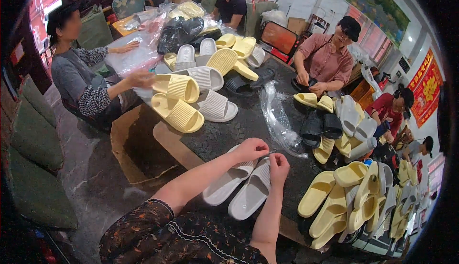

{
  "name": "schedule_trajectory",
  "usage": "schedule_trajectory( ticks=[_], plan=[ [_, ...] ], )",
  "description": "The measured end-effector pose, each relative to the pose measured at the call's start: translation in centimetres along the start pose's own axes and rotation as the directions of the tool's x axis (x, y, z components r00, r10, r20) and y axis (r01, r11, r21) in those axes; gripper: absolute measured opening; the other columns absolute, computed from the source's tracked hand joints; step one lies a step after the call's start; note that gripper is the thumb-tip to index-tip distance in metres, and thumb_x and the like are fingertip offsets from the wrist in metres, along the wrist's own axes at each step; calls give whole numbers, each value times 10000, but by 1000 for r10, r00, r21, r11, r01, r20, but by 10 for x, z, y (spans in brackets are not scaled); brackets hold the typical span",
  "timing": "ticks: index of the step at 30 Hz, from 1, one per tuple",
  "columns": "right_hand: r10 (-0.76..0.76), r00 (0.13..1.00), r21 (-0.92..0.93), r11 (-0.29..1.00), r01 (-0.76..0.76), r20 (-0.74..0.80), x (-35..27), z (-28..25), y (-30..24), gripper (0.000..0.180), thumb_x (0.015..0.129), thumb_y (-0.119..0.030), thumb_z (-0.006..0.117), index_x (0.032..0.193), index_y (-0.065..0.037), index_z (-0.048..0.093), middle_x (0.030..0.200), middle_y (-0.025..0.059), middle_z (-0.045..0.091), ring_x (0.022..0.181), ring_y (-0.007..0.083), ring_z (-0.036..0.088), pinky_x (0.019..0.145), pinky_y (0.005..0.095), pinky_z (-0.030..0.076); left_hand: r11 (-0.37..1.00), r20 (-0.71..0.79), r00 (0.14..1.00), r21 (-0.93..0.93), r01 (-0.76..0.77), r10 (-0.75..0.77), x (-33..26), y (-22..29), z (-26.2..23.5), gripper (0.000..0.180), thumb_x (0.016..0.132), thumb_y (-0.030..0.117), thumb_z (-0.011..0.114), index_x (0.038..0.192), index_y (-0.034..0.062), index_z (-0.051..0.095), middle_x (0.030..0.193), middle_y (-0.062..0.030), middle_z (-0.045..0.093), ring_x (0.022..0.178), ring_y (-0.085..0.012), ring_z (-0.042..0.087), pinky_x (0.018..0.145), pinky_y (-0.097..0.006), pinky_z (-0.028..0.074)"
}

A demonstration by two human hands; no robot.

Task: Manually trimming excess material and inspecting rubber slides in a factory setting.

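A pair of light grey slippers lies side by side on the dark table in front of me: the left slipper (224, 186) and the right slipper (251, 194), toes pointing away. Over the toe end of the pair, my left hand (252, 150) is closed in a pinch. Close beside it, my right hand (278, 167) is also pinched, at the right slipper's ribbed strap. A thin dark bit seems to show between the two sets of fingertips, too small to name. The fingers partly hide the slippers' toe ends.
Yellow and grey slippers (178, 113) are heaped at the far left, with more yellow slippers (318, 194) at the right. Clear plastic bags (279, 120) lie mid-table. Co-workers sit around the table; one (327, 58) handles a black slipper. A cardboard box (131, 154) stands at the left edge.
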State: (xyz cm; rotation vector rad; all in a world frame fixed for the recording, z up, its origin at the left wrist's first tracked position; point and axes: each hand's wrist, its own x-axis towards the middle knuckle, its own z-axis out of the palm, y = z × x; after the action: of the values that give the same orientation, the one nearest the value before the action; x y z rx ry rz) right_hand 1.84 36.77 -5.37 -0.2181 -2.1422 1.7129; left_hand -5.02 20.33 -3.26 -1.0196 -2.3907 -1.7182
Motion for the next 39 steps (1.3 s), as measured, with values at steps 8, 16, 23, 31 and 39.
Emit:
schedule_trajectory(
  ticks=[8,16,23,31,39],
  plan=[
    [29,998,52,998,-26,-51,0,0,-10,147,876,-147,668,911,-5,672,756,-25,609,679,47,507,604,209,412,992,-53,997,-120,45,-52,-3,-1,0,173,814,184,686,898,34,691,801,-77,658,727,-163,612,666,-300,490],
    [28,994,5,1000,-28,-101,-3,0,-14,151,874,-132,676,940,4,685,764,-35,618,664,33,507,593,192,396,993,-38,997,-101,65,-70,-3,8,-1,172,814,184,688,896,33,690,799,-85,662,743,-164,623,680,-312,495],
    [-5,999,94,996,10,-48,-5,2,-12,119,869,-114,683,914,-5,684,740,-67,584,645,15,468,581,181,372,990,-28,997,-130,62,-66,-5,1,0,205,792,223,679,886,41,697,814,-110,676,758,-239,651,695,-344,510],
    [-48,999,58,997,47,10,-4,3,-17,116,871,-117,675,922,-14,676,752,-43,604,652,18,483,575,180,373,998,-31,1000,-66,-1,-1,-3,3,-1,191,788,224,680,868,52,703,791,-114,674,743,-250,647,676,-357,505],
    [-14,1000,36,999,14,-15,-6,0,-17,105,859,-115,686,886,-15,667,721,-50,581,640,18,471,567,187,375,998,4,999,-49,-39,39,-2,4,0,178,805,189,688,892,33,692,798,-94,662,724,-174,623,673,-307,496]
  ],
)
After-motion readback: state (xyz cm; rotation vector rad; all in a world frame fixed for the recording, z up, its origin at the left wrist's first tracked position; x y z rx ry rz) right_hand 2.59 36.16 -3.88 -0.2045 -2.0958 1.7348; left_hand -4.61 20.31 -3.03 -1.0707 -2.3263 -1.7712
